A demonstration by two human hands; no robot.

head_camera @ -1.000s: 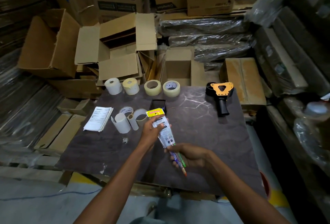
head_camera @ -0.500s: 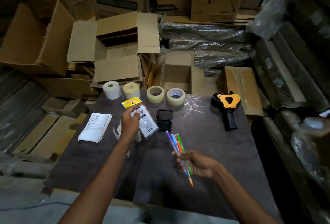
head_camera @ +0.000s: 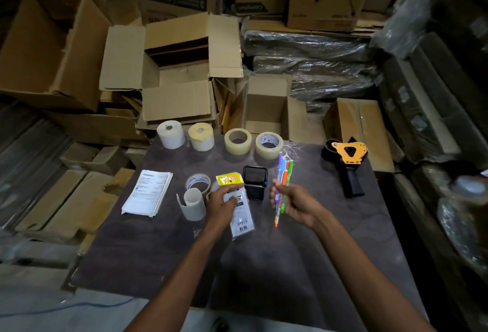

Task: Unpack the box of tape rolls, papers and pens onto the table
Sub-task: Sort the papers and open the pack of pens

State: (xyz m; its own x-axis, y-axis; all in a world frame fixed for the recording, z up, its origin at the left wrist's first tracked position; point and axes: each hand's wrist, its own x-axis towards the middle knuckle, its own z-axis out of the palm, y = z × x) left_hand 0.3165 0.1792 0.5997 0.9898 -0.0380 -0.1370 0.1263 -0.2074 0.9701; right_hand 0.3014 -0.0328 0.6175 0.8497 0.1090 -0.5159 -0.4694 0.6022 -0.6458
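Perhaps four pens (head_camera: 283, 181), six rolls (head_camera: 237, 141)

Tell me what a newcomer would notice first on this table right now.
Probably the bright pens, fanned upward in the right hand above mid-table, just right of a black pen cup. Next, the clear packet with its yellow header, held in the left hand. Behind them, four tape rolls line the far edge, and an orange tape dispenser lies at far right.
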